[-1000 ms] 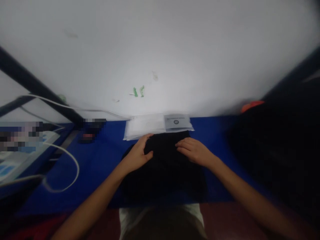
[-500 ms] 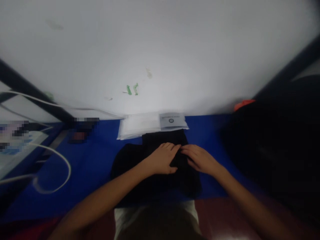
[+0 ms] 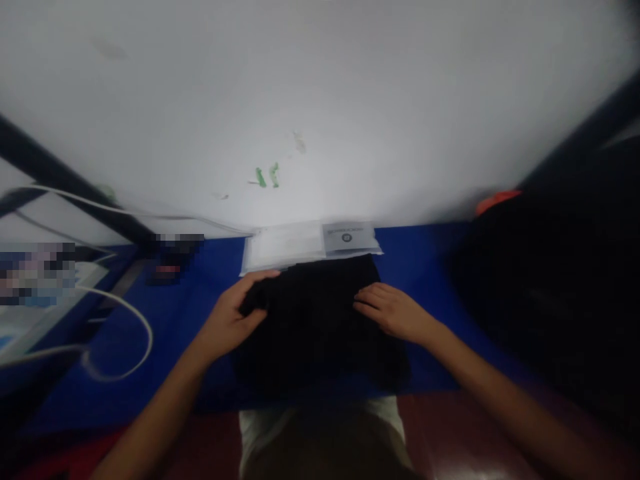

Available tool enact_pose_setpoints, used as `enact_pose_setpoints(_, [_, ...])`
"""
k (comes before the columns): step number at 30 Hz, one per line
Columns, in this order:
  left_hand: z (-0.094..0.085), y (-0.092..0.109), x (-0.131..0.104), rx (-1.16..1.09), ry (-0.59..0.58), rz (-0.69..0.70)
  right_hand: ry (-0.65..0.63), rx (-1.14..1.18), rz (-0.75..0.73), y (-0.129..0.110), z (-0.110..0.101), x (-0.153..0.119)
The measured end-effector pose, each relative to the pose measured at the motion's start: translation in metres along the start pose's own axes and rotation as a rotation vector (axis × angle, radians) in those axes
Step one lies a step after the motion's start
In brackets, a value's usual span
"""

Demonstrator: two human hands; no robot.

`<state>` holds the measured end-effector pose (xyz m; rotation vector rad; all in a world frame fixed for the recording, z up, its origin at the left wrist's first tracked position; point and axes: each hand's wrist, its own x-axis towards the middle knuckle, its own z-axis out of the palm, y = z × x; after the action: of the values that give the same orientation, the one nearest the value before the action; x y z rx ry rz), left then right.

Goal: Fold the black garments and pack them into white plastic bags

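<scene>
A folded black cloth [image 3: 320, 320], which looks like a garment, lies in front of me on the blue tabletop. Its exact kind is hard to make out in the dark. At its left edge my left hand [image 3: 233, 319] grips a fold, thumb on the near side and fingers on the far side. My right hand [image 3: 395, 310] rests palm down on the cloth's right part with its fingers stretched out. Just beyond the cloth's far edge are flat clear plastic bags [image 3: 285, 248], one bearing a grey printed panel with a round logo.
Dark bulky material [image 3: 545, 293] is heaped on the right, with an orange piece [image 3: 497, 200] behind it. A white cable [image 3: 145, 327] loops over the left of the blue table [image 3: 185, 320]. Behind rises a pale wall [image 3: 320, 87].
My left hand has moved left from the cloth's middle to its left edge and taken hold there. My right hand stays near the right side. The cloth's left part now looks drawn up.
</scene>
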<state>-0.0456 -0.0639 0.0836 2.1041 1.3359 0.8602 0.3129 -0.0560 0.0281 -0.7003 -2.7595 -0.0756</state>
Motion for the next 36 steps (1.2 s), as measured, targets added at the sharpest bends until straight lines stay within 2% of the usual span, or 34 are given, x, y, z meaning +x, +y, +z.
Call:
enact_pose_setpoints(2, [-0.012, -0.018, -0.014, -0.011, 0.062, -0.072, 0.047, -0.027, -0.029, 0.003, 0.002, -0.002])
enact_pose_setpoints(5, [-0.021, -0.041, -0.033, -0.050, 0.114, -0.180, 0.122, -0.032, -0.038, 0.010, -0.003, -0.012])
enact_pose_setpoints(8, [-0.021, -0.053, -0.051, -0.140, 0.026, -0.291, 0.167, -0.013, -0.015, 0.012, -0.010, -0.025])
enact_pose_setpoints(11, [-0.021, -0.053, -0.064, -0.050, -0.116, -0.231, 0.133, -0.002, 0.010, 0.008, -0.012, -0.035])
enact_pose_setpoints(14, [-0.021, -0.040, -0.068, 0.214, -0.143, -0.080, 0.042, 0.004, 0.045, 0.001, -0.012, -0.042])
enact_pose_setpoints(17, [-0.010, -0.020, -0.058, 0.366, -0.119, 0.027, -0.001, 0.038, 0.113, -0.002, -0.017, -0.046])
enact_pose_setpoints(21, [0.017, 0.002, -0.030, 0.381, -0.309, 0.238, 0.024, 0.138, 0.176, -0.003, -0.027, -0.044])
enact_pose_setpoints(24, [0.029, 0.007, -0.010, 0.392, -0.378, 0.292, -0.014, 0.174, 0.200, -0.006, -0.029, -0.040])
enact_pose_setpoints(27, [0.028, 0.006, 0.002, 0.368, -0.375, 0.262, -0.067, 0.190, 0.214, -0.008, -0.027, -0.037])
enact_pose_setpoints(30, [0.026, 0.000, 0.012, 0.363, -0.321, 0.202, -0.049, 0.231, 0.226, 0.000, -0.026, -0.034])
enact_pose_setpoints(33, [0.027, -0.011, 0.027, 0.359, -0.267, 0.160, 0.016, 0.233, 0.266, 0.019, -0.026, -0.024])
enact_pose_setpoints(36, [0.032, -0.026, 0.049, 0.395, -0.204, 0.153, 0.101, 0.190, 0.377, 0.043, -0.019, -0.004])
